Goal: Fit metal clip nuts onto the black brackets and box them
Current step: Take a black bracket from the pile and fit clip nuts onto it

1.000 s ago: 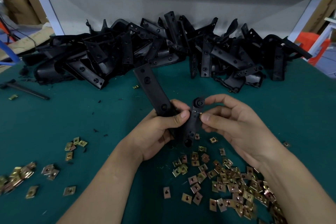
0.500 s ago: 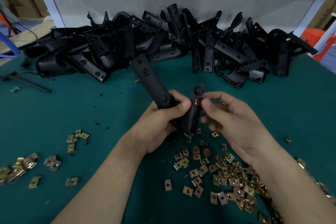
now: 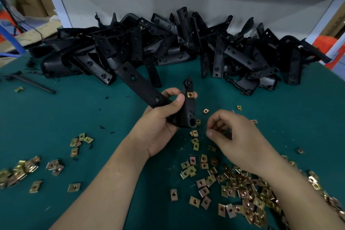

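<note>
My left hand (image 3: pixel 160 123) grips a black L-shaped bracket (image 3: pixel 141 87) at its bend and holds it above the green mat. One arm of the bracket points up-left; on the shorter arm sits a brass clip nut (image 3: pixel 189 94), next to my thumb. My right hand (image 3: pixel 240 142) hovers to the right of the bracket, apart from it. Its fingers are loosely curled over the loose clip nuts (image 3: pixel 242 188), and I see nothing between them.
A big heap of black brackets (image 3: pixel 168 43) runs along the back of the green mat (image 3: pixel 280 117), against a white panel. Smaller groups of clip nuts (image 3: pixel 20 170) lie at the front left. A black rod (image 3: pixel 31 83) lies at the far left.
My right hand has left the bracket and dropped down-right over the loose nuts. A brass nut now shows on the bracket's short arm. My left hand keeps its grip.
</note>
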Tool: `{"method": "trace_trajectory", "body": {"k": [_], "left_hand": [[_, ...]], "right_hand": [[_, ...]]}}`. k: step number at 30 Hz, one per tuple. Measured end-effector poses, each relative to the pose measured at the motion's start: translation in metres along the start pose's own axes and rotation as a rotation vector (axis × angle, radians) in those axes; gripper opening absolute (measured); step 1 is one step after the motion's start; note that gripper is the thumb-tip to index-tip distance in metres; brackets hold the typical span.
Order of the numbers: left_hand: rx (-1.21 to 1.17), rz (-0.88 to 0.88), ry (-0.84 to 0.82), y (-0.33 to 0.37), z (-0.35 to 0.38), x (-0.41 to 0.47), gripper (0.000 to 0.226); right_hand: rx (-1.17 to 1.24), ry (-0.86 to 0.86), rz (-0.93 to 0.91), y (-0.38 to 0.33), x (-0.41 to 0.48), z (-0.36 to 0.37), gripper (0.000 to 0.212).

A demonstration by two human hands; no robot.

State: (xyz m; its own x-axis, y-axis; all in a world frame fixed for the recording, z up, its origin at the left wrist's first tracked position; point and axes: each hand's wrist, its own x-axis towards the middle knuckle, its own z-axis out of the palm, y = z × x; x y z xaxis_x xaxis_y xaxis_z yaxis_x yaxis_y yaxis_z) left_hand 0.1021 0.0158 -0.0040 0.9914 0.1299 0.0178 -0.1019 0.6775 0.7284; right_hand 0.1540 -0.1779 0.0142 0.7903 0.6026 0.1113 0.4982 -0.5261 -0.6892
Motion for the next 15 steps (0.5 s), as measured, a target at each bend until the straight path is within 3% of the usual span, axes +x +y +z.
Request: {"method": "trace_trajectory", "body": {"k": [4,8,15], "left_hand": [[-0.008,-0.017,-0.071,0.000,0.001,-0.002,0.009],[-0.021,-0.030,-0.173,-0.005,0.002,-0.003,0.013],[-0.027,-0.012,-0.206,-0.005,0.002,-0.002,0.022]], "right_hand": [[0.434,0.091,0.072,-0.009,0.002,0.002,0.022],[0.882,0.049,0.163,-0.020,0.001,0.004,0.010],[1.126,-0.020,0.209,-0.026,-0.002,0.000,0.012]]}}
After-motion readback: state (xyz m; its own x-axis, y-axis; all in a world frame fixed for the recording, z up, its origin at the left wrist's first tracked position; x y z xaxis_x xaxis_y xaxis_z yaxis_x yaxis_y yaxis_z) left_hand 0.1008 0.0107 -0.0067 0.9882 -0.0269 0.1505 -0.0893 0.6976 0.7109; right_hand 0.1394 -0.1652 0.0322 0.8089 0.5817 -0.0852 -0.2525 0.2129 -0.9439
